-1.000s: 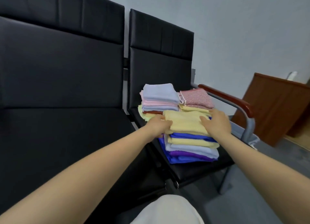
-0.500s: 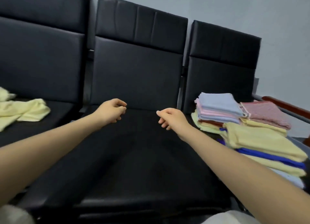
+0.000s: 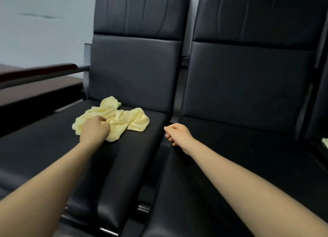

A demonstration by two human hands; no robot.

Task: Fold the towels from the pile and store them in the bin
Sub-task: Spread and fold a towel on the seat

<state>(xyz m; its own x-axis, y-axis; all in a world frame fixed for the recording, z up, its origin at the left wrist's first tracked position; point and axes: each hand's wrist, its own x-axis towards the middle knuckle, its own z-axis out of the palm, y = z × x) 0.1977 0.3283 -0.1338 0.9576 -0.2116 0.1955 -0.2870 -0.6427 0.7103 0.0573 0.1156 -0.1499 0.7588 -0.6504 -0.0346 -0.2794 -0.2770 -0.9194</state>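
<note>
We count one crumpled pale-yellow towel point(image 3: 113, 118), two black padded leather chairs point(image 3: 134, 73), two bare hands point(image 3: 95, 130), one dark-red wooden armrest point(image 3: 38, 71).

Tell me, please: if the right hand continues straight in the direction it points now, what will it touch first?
Probably nothing of the towel. The right hand points up-left over the gap between the two seats, so it would likely meet the black backrest of the left chair first. The yellow towel lies further left; depth is uncertain.

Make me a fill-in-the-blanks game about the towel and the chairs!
1. The crumpled towel is the colour ____.
2. The towel lies on the seat of a ____ chair.
3. The ____ hand is touching the towel.
4. The right hand holds ____.

Missing words: yellow; black; left; nothing
</note>
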